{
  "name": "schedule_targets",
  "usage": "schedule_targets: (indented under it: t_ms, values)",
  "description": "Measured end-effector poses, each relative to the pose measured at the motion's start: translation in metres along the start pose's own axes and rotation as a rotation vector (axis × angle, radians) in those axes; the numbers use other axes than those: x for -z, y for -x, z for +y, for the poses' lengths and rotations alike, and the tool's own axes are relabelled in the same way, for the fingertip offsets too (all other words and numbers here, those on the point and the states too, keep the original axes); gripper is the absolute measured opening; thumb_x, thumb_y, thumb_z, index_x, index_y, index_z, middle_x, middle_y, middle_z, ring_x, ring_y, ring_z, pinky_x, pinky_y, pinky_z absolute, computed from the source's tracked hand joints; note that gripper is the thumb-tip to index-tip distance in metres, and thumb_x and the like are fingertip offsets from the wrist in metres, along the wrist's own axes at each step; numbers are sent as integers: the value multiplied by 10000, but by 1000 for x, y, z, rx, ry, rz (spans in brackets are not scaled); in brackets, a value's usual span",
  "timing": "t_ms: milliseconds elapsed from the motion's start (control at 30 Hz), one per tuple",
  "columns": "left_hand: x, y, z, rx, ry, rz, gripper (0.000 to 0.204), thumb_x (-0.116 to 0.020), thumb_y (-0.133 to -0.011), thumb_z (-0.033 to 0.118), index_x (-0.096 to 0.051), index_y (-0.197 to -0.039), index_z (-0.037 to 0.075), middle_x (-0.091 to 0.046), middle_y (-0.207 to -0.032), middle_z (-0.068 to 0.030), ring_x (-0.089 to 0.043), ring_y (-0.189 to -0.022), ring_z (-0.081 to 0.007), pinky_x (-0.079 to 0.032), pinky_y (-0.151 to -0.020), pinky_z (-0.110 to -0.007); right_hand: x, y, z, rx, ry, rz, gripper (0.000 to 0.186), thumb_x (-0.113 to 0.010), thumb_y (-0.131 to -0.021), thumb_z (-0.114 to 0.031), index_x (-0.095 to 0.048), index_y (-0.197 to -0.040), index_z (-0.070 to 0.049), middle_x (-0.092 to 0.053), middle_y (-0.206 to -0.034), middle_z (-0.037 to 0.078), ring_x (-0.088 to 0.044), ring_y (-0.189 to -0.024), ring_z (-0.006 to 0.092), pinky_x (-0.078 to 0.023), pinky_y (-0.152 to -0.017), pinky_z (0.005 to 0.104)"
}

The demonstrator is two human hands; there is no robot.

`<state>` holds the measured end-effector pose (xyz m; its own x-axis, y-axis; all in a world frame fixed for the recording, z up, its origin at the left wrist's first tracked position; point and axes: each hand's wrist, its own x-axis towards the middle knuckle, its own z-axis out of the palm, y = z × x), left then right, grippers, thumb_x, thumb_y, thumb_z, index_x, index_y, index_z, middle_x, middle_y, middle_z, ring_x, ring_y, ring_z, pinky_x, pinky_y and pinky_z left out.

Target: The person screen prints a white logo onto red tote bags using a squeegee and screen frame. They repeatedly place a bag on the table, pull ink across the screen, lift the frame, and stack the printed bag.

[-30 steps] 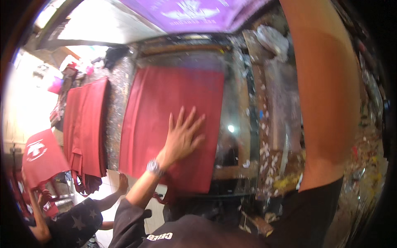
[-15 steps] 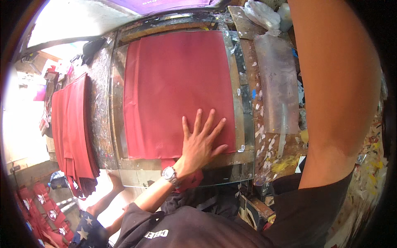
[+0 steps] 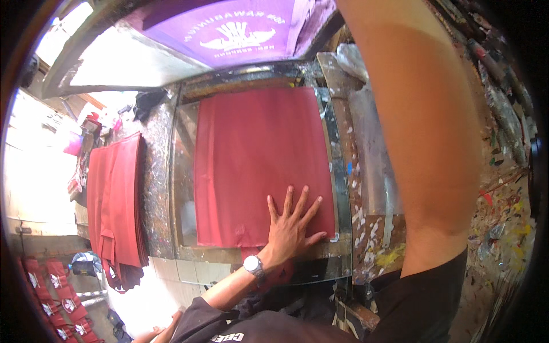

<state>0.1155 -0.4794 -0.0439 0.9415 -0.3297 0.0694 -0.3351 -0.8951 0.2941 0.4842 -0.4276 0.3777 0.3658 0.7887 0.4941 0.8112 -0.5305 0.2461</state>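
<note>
The fingers [image 3: 299,202] of the left hand [image 3: 286,231] lie spread and flat, thumb out to the side, pressing on the lower right part of a red bag [image 3: 257,143] and pinching nothing. A second ago that palm lay on the middle of the bag, which was slanted and reached lower toward the person; now the bag is squarer, its near edge well inside the glass sheet [image 3: 184,171], and the hand is at the near corner. That suggests the positioning is mostly done and the palm is keeping the bag in place, though slight wrinkles run down its left side. A strap [image 3: 250,251] shows below the near edge, beside the wrist with its watch [image 3: 251,263]. The right arm [image 3: 434,143] reaches up past the top; its right hand is out of view, so its grip cannot be told. Beyond the bag, a framed purple screen [image 3: 229,51] stands tilted up. To the left, a stack of red bags [image 3: 117,200] lies on the speckled surface [image 3: 157,183].
</note>
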Motion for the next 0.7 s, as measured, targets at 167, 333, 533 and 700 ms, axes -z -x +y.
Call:
schedule_targets:
  t_ms: [167,333,533,700]
  values:
    - [-3,0,2,-35,33,52,939,-626,-889,758,-373,-1662,289,-246,-1754,-123,-115,-1628,-433,-45,-1178,-829,-4,40,-12,-302,-309,238,813,-672,-916,-611,-610,-1439,9,-609,-1439,309,-595,-1341,440,-443,-1173,475]
    - [72,19,-27,46,246,382,891,-677,-958,589,-348,-1659,149,-235,-1745,-185,-182,-1611,-426,-128,-1248,-711,79,114,-133,-601,-305,-170,706,-613,-983,-606,-720,-1226,49,-753,-1107,288,-737,-1087,394,-569,-997,460]
    - [204,97,-115,435,1500,1098,486,-642,-1075,248,-449,-1426,-27,-641,-1329,-191,-727,-1094,-294,-624,-895,-402,-6,260,-232,-357,-25,168,553,-710,-909,-626,-723,-1046,-90,-701,-864,107,-684,-827,305,-470,-875,492]
    - [107,177,-167,1037,1300,659,408,-663,-1070,343,-549,-1158,-38,-736,-949,-145,-755,-782,-237,-630,-688,-343,-78,359,-240,-299,-337,-218,407,-803,-879,-475,-696,-1024,-110,-709,-934,73,-698,-917,273,-453,-922,474]
